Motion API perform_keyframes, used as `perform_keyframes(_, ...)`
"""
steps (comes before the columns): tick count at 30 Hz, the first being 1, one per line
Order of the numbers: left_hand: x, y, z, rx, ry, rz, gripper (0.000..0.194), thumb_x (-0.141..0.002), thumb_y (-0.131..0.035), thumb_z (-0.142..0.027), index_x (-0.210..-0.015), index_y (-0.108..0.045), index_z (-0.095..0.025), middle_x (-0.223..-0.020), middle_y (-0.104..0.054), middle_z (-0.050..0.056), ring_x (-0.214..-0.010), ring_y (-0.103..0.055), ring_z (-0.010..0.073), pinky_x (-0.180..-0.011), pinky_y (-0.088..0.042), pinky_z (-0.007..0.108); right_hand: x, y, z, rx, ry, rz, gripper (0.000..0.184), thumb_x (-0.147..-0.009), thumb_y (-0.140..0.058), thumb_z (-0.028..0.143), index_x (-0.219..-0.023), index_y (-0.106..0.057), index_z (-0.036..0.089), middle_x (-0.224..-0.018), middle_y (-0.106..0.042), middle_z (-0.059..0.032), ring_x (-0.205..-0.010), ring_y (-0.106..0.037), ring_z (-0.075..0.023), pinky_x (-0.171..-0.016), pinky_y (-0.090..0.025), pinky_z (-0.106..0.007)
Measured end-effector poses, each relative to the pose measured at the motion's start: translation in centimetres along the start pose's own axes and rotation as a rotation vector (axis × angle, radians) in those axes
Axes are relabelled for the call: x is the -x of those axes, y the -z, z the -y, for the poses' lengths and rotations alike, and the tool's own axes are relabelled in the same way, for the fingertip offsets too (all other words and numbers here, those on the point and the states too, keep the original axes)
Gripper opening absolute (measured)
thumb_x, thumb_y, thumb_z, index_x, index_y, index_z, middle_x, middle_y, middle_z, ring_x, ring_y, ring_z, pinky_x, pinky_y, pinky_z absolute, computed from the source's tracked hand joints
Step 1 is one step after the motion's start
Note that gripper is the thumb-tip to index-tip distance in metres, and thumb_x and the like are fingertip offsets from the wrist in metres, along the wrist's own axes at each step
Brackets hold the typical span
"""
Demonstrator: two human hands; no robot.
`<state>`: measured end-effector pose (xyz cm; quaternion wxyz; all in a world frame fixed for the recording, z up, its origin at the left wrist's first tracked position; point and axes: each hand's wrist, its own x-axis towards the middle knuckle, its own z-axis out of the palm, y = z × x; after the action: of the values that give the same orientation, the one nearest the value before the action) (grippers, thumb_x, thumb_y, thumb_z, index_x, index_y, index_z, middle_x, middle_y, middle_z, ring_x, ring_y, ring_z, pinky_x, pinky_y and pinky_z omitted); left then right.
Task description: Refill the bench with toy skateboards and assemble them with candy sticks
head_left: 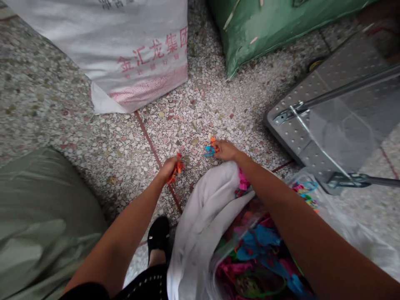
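Observation:
My left hand (169, 168) is closed around a small bunch of orange and red pieces (178, 166) above the speckled floor. In my right hand (225, 150), the fingers pinch small orange and blue pieces (210, 151); their exact kind is too small to make out. Below my right forearm stands an open white sack (200, 208) with a clear plastic liner. Many blue, pink and green soft pieces (259, 243) lie inside it, partly hidden by the forearm.
A white sack with red print (150, 54) stands ahead on the left, a green sack (250, 37) ahead on the right. Another green sack (37, 216) is at left. A folded grey table (331, 104) lies to the right, near a clear bag (340, 221) with colourful pieces.

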<state>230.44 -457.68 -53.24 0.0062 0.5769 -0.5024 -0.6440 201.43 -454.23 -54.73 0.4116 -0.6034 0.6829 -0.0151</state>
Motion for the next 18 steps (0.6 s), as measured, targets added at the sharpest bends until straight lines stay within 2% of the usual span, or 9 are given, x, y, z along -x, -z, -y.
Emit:
perform_keyframes(3,2.9,0.7,-1.5,0.255,0.011,0.122,0.039,-0.077,-0.035,-0.040,-0.083,-0.061,-0.012,-0.062,-0.059,0.006,-0.036,-0.034,0.0093,-0.039,-0.032,0.026,1.8,2.5,1.8,-0.183,0.014,-0.046,0.017,-0.073,-0.060,0.029,-0.084,-0.050,0.020,-0.075,-0.055,0.0028,-0.069,-0.051,-0.0120,-0.065,-0.039,-0.022)
perform_keyframes(5,5.5,0.4,-3.1,0.399,0.003,0.172,0.031,-0.070,-0.039,-0.038,-0.077,-0.058,-0.014,-0.058,-0.054,0.003,-0.036,-0.031,0.0080,-0.037,-0.028,0.023,4.4,4.9,3.2,-0.452,0.060,-0.034,0.022,-0.072,-0.063,0.034,-0.082,-0.048,0.021,-0.073,-0.052,0.0047,-0.066,-0.049,-0.0109,-0.061,-0.039,-0.022)
perform_keyframes(8,10.2,-1.1,-6.2,0.571,-0.020,0.223,0.019,-0.063,-0.048,-0.033,-0.071,-0.051,-0.016,-0.056,-0.049,-0.001,-0.039,-0.036,0.0081,-0.036,-0.025,0.020,10.4,8.0,5.4,-0.871,0.127,0.034,0.033,-0.065,-0.074,0.035,-0.082,-0.050,0.021,-0.073,-0.050,0.0059,-0.064,-0.048,-0.0098,-0.059,-0.039,-0.022)
perform_keyframes(11,15.5,-3.4,-9.5,0.690,-0.048,0.290,0.015,-0.062,-0.051,-0.031,-0.068,-0.050,-0.017,-0.051,-0.045,-0.003,-0.036,-0.032,0.0065,-0.036,-0.026,0.020,17.6,9.5,7.5,-1.042,0.124,0.007,0.036,-0.063,-0.077,0.035,-0.084,-0.050,0.022,-0.076,-0.050,0.0057,-0.065,-0.048,-0.0098,-0.060,-0.040,-0.023)
perform_keyframes(13,19.3,-5.3,-11.2,0.797,-0.048,0.348,0.014,-0.063,-0.051,-0.029,-0.067,-0.051,-0.016,-0.051,-0.047,-0.003,-0.034,-0.031,0.0061,-0.036,-0.026,0.021,22.3,9.8,8.5,-1.030,0.115,-0.049,0.038,-0.064,-0.077,0.036,-0.085,-0.049,0.023,-0.078,-0.050,0.0051,-0.068,-0.049,-0.0110,-0.063,-0.041,-0.024)
perform_keyframes(15,23.0,-7.4,-12.4,0.913,-0.019,0.377,0.011,-0.062,-0.052,-0.025,-0.067,-0.051,-0.016,-0.051,-0.049,-0.002,-0.034,-0.035,0.0067,-0.036,-0.026,0.021,26.7,10.1,9.4,-0.909,0.111,-0.084,0.037,-0.065,-0.077,0.038,-0.086,-0.049,0.023,-0.081,-0.051,0.0042,-0.071,-0.051,-0.0127,-0.067,-0.042,-0.026)
perform_keyframes(18,28.3,-10.4,-13.2,1.013,0.041,0.342,0.009,-0.064,-0.054,-0.023,-0.068,-0.049,-0.016,-0.051,-0.048,-0.003,-0.035,-0.037,0.0070,-0.037,-0.025,0.020,32.4,10.6,10.5,-0.647,0.100,-0.145,0.035,-0.069,-0.075,0.038,-0.089,-0.050,0.024,-0.083,-0.054,0.0025,-0.075,-0.052,-0.0152,-0.071,-0.043,-0.029)
